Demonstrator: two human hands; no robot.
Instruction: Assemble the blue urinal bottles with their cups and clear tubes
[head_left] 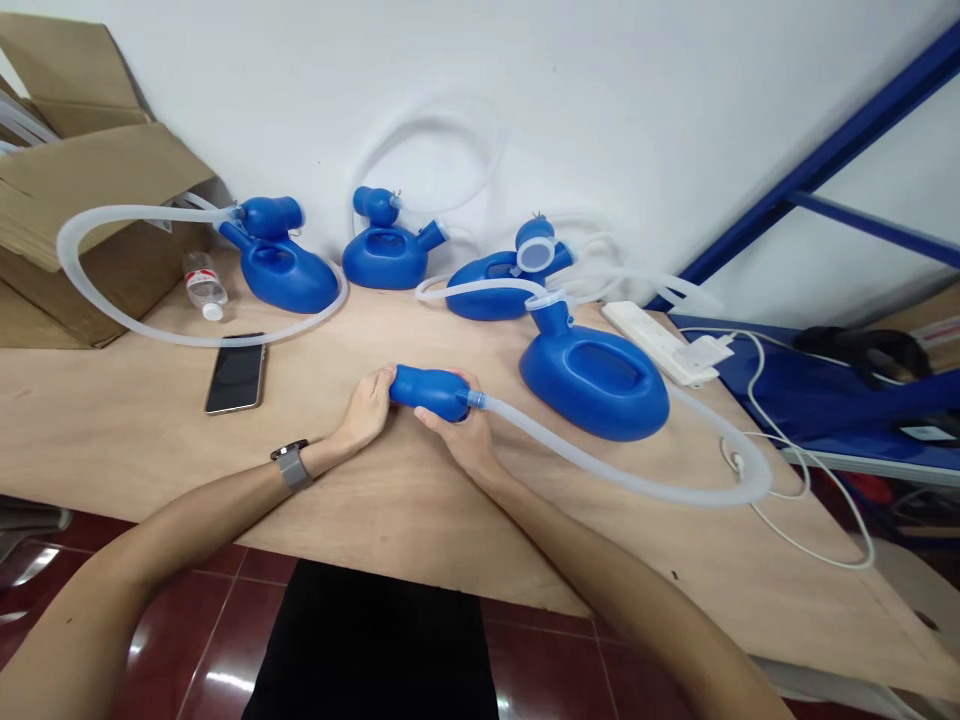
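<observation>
And mid-frame, over the bench, the left hand and right hand clasp a rounded blue plastic cup piece; a tug on its milky flexible tube could pull it off! Upper left, a brown cardboard box holds pale tubes, while right of centre, a handled blue plastic bottle hides its contents.

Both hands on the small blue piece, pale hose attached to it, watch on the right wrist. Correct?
Not the watch: the head view shows it on the left wrist. The rest holds: left hand and right hand on the small blue piece, pale hose attached.
</observation>
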